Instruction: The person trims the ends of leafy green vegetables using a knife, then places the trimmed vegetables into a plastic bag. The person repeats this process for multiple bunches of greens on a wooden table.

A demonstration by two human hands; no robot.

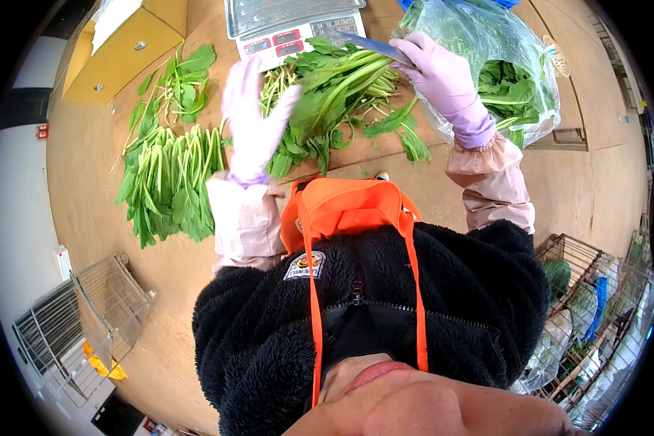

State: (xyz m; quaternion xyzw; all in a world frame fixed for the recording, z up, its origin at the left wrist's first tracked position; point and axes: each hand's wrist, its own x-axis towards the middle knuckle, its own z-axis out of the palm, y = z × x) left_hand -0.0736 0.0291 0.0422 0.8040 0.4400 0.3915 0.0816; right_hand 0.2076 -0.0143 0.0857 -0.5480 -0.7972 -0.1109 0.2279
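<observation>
Apron (349,200) in orange is nearest, on the person's front. Beyond it, to the left, a row of greens (171,182) lies with leaves toward the person and pale stems pointing away. It should be light and soft; it is better taken by the stems together, because the leaves may bruise. Just beside it, the left hand (253,134), gloved and blurred, has its grip spread; whether it touches any leaf cannot be told. Farther on, to the right, the grip of the right hand (439,80) is closed around a knife (376,46), the blade pointing left over the loose pile (338,83) on the tabletop (207,29). The knife is probably stiff and sharp, to be held only behind the blade. The pile's stems look firmer than its leaves, perhaps slippery if damp. The scale (294,20) stands farthest.
</observation>
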